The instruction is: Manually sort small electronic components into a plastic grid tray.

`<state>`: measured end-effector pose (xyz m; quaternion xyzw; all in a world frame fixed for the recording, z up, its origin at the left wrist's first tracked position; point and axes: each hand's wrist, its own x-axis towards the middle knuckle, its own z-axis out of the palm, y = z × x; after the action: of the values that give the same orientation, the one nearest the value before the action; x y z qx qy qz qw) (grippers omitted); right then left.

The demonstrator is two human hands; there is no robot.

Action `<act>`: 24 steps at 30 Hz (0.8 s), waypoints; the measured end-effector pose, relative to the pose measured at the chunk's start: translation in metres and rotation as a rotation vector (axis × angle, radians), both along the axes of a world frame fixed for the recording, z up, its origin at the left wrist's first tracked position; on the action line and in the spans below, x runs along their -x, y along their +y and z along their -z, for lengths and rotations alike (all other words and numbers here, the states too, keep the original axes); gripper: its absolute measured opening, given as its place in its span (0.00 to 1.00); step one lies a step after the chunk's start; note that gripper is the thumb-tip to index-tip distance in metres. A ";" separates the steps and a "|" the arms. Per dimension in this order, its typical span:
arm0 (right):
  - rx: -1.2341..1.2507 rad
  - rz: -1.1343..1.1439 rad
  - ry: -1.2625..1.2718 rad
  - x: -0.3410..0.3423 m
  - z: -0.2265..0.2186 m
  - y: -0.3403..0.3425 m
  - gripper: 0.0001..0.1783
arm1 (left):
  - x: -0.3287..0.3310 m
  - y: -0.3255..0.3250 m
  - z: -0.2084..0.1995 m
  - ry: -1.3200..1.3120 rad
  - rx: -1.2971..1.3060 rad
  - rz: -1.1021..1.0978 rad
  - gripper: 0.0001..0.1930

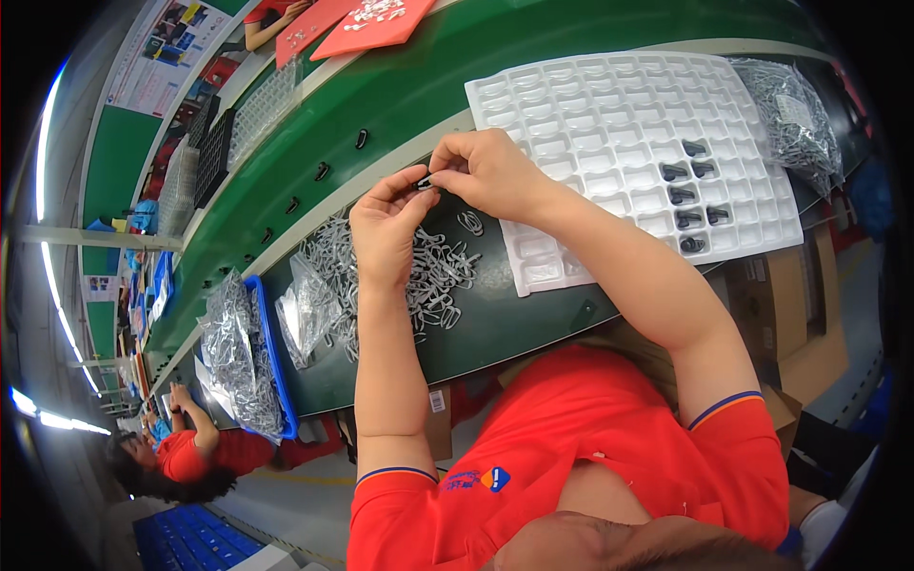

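Observation:
Both my hands meet over the green work table, around a small black part (425, 181). My left hand (386, 224) pinches it between thumb and fingertips. Against the same part, my right hand (490, 171) has its thumb and forefinger closed; something light shows at the part, too small to name. Below my hands lies a loose pile of grey oval loops (433, 281), partly hidden by my left forearm. To the right is a white moulded tray (481, 90) with many pockets. Several black parts (682, 196) sit in pockets on its right side.
On the green conveyor belt beyond, black parts (322, 171) lie in a spaced row. A clear bag of grey loops (795, 119) lies behind the tray. Left, a blue bin (281, 381) holds another bag. A person in red (195, 452) works farther left; cardboard boxes (804, 352) stand lower right.

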<state>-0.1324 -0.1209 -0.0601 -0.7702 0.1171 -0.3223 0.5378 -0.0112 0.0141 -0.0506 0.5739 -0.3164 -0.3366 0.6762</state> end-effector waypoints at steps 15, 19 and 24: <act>0.343 0.045 0.244 0.003 0.003 -0.005 0.08 | -0.017 -0.008 -0.013 -0.327 -0.218 0.101 0.09; 0.714 -0.070 0.501 0.017 -0.015 0.007 0.08 | -0.068 -0.048 -0.016 -0.988 -0.398 -0.047 0.12; 0.810 -0.201 0.671 0.025 -0.018 0.012 0.07 | -0.124 -0.090 0.006 -1.185 -0.449 -0.126 0.11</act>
<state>-0.1577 -0.1092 -0.0425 -0.9842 0.0744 -0.0246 0.1589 0.1125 -0.0755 -0.0562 0.8079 -0.5243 0.0204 0.2683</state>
